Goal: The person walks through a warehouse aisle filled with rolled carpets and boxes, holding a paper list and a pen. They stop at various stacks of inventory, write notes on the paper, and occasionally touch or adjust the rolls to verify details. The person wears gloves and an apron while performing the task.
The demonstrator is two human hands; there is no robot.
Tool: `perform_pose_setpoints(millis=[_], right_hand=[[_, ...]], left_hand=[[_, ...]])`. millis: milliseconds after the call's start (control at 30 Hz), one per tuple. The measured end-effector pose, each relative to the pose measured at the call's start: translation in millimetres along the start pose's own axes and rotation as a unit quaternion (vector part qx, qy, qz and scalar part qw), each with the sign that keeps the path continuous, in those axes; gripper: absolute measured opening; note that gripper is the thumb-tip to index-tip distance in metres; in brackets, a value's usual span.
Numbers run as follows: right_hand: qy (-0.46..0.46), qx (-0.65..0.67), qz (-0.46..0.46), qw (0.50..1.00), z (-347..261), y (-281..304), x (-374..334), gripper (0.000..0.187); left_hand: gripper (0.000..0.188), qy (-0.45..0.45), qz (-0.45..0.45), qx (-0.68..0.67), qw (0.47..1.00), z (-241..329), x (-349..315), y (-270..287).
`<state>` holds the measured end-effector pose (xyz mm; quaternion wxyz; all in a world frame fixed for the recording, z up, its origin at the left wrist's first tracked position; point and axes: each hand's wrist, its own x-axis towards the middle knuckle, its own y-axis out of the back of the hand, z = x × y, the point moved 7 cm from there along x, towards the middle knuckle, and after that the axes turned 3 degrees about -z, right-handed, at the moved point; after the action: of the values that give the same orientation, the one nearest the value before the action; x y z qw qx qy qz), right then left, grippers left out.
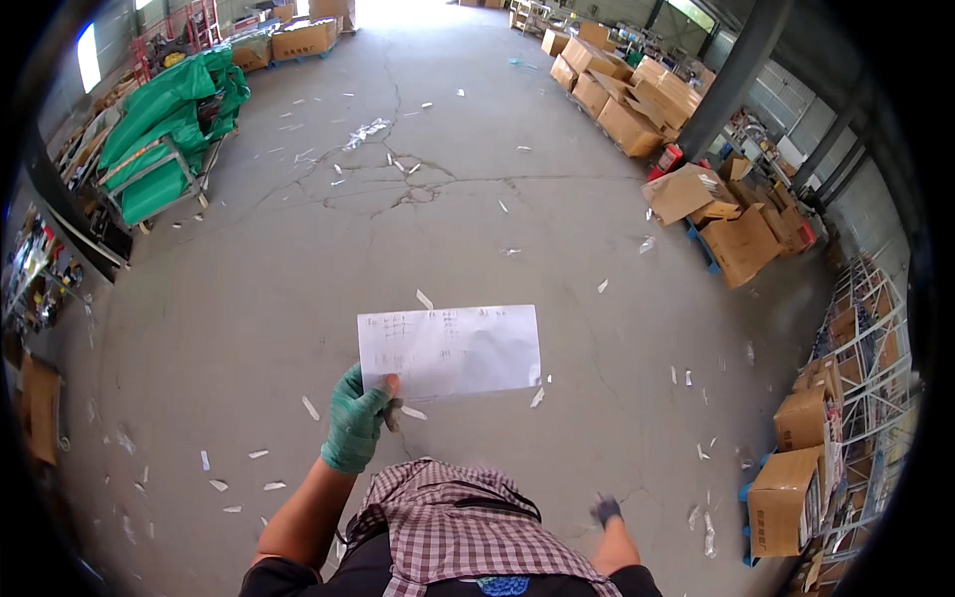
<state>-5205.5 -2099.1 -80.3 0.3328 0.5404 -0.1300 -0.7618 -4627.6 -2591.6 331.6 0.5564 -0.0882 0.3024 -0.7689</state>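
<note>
A white sheet of paper (477, 353) with handwritten lines is held out in front of me above the floor. My left hand (356, 418), in a green glove with a bare thumb tip, pinches the sheet at its lower left corner. The thumb lies on top; the other fingers are mostly hidden behind the paper. Low on the right, my right hand (606, 510) wears a dark grey glove and hangs beside my body, away from the paper. It is small and blurred, so its fingers cannot be made out.
Scraps of paper and plastic litter the cracked concrete floor (577, 328). At the far left a cart (164, 179) carries a green cover. Cardboard boxes (622, 114) stand on pallets along the right, near a dark pillar (731, 80). A white metal rack (875, 398) holds more boxes.
</note>
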Motion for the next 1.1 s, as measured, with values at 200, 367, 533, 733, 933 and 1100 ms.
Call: perform_pose_setpoints(millis=[200, 367, 533, 733, 933, 1100], right_hand=[[-0.137, 0.364, -0.136, 0.911, -37.7, 101.9, -18.4, 0.043], [-0.199, 0.466, -0.126, 0.853, 71.9, 232.1, 189.0, 0.04], [-0.207, 0.522, 0.011, 0.828, 270.6, 431.2, 448.2, 0.039], [-0.022, 0.563, 0.354, 0.746, 451.8, 950.2, 688.2, 0.036], [0.282, 0.588, 0.457, 0.605, 462.4, 1221.9, 775.6, 0.029], [-0.03, 0.466, 0.186, 0.865, 578.3, 1007.0, 904.0, 0.042]], left_hand=[[0.022, 0.008, 0.016, 0.083, 0.996, 28.1, 206.4, -69.9], [0.019, 0.011, 0.009, 0.048, 0.999, 10.3, 385.9, -88.5], [0.021, 0.016, 0.052, 0.029, 0.998, 42.5, 525.3, -114.0], [0.019, -0.027, 0.131, 0.05, 0.99, 67.4, 710.2, -95.4], [0.019, -0.052, 0.162, 0.006, 0.985, 97.4, 927.3, -66.2], [0.023, -0.062, 0.104, 0.074, 0.99, 177.0, 1137.8, -132.6]])
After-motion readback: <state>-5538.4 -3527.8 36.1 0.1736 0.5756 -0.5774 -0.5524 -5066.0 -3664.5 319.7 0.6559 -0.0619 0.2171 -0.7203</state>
